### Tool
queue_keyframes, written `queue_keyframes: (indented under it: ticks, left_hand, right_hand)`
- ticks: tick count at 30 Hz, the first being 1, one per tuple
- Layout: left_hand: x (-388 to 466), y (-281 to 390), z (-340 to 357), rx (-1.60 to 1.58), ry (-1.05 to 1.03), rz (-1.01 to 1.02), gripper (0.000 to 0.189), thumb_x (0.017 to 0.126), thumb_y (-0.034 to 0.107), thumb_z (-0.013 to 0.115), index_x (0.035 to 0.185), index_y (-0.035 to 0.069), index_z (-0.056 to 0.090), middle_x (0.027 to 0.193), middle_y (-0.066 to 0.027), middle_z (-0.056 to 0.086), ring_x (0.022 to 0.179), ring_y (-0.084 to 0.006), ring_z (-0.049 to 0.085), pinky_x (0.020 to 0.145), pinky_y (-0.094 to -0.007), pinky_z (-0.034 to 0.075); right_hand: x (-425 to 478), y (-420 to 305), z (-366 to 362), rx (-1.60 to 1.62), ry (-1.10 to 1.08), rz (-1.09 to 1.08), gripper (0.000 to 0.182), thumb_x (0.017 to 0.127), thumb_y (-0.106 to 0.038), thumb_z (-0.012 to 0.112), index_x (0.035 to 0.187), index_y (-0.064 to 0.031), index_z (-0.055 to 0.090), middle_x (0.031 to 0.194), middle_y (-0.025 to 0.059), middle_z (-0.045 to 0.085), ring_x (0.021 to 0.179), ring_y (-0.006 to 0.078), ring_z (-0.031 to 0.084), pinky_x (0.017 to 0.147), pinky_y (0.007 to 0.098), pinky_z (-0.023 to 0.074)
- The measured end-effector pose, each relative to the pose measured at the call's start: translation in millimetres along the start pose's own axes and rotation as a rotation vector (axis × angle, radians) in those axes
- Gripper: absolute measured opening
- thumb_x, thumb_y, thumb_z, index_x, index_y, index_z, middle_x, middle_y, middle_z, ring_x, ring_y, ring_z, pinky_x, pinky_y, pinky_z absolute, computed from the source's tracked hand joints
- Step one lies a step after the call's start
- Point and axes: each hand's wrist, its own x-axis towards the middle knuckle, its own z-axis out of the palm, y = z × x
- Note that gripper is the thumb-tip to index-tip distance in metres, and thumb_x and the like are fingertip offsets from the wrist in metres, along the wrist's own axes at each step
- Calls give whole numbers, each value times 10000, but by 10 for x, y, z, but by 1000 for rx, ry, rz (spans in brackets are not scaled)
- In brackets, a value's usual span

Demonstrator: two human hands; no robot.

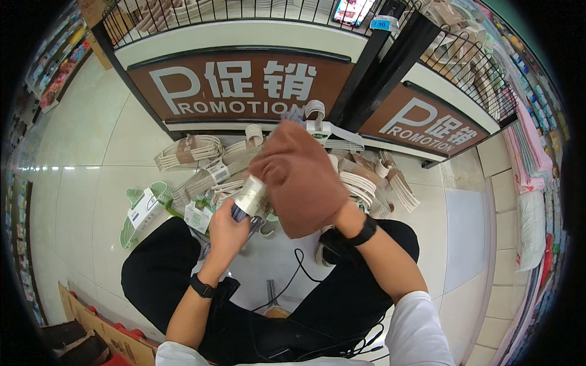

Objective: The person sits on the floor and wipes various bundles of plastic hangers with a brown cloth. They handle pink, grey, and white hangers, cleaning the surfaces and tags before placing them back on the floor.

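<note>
My left hand (230, 227) grips a bundle of grey-purple hangers with a pale paper band (250, 196) around it, in front of my knees. A brown cloth (302, 183) covers my right hand (341, 211), whose fingers are hidden beneath it; the cloth lies against the right side of the bundle. Beyond both hands, banded bundles of beige hangers (190, 151) lie on the floor. Green hangers with a white card label (146, 209) rest to the left. White hangers (359, 187) lie to the right of the cloth.
A wire-sided promotion bin (242, 87) stands ahead, with a phone (352, 11) in its upper part. A second bin (425, 119) adjoins it at the right. Folded pink textiles (526, 146) are stacked along the right shelf. A cardboard box (107, 336) is at lower left. Black cables (300, 265) hang between my legs.
</note>
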Motion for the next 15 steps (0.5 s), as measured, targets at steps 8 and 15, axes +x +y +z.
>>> queue_keyframes:
  ticks: [8,15]
  left_hand:
    - [228,71,-121,-756,54,-301,72,931,103,517,907,36,528,590,34,401,423,-48,353,366,-231,269]
    - [320,257,-630,-1343,-4,-319,208,961,142,443,761,104,404,529,41,299,405,-65,275,369,-241,248]
  right_hand:
    - [-331,456,-683,-419,113,357,211,744,-98,635,938,-16,629,959,162,608,920,320,586,790,366,499]
    - [-193,214,-331,-842,-102,157,284,716,-90,668,986,-11,630,929,187,599,903,329,587,776,363,510]
